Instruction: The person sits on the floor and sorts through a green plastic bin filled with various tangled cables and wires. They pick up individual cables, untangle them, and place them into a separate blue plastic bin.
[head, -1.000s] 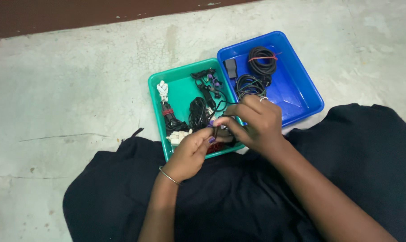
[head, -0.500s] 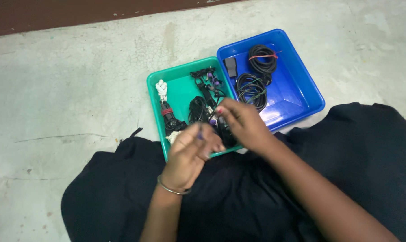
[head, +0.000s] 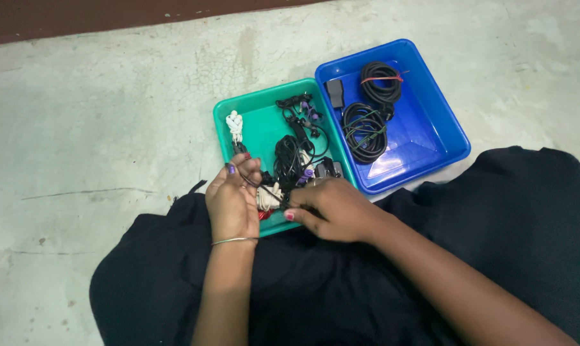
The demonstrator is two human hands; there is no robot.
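I sit on the floor with a green tray (head: 264,91) at my knees. It holds a white cord bundle (head: 235,123), a black coil (head: 286,157), earphones with purple tips (head: 302,112) and a pale bundle (head: 269,196). My left hand (head: 233,200) rests on the tray's near left part, fingers curled on a thin black cable (head: 264,189). That cable runs across to my right hand (head: 331,208), which pinches its other end at the tray's near edge.
A blue tray (head: 431,128) sits against the green one on the right. It holds a black coil (head: 365,131), a second coil with a red band (head: 379,80) and a small black adapter (head: 334,93). Grey concrete floor surrounds both trays, with a dark wall strip (head: 78,19) behind.
Both hands came down from above the tray to its near edge. The left hand moved left, the right hand moved down and left, and a thin cable is now stretched between them.
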